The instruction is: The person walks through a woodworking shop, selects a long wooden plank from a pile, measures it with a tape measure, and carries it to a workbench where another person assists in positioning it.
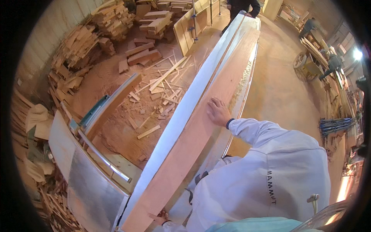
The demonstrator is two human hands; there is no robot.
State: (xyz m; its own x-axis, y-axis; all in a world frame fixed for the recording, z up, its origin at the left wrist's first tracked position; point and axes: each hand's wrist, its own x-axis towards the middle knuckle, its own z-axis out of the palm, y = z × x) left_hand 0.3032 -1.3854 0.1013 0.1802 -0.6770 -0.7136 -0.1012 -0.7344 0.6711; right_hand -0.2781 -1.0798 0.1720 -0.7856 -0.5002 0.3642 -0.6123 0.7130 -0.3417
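A long reddish-brown wooden plank lies lengthwise along a narrow, pale-topped bench or machine bed. My right hand rests flat on the plank's upper face near its middle, fingers spread. At the plank's near end, my left hand takes hold of its edge, with one digit stretched over the top; its other fingers are partly hidden. Beyond the far end stands another person in dark clothes, a hand at the far end of the bed.
Wood offcuts litter the dusty floor to the left, with stacked boards behind. A metal-topped machine with a silver bar stands near left. At right are a wheeled cart, blue bars and other people. Sawdust lies beside the plank.
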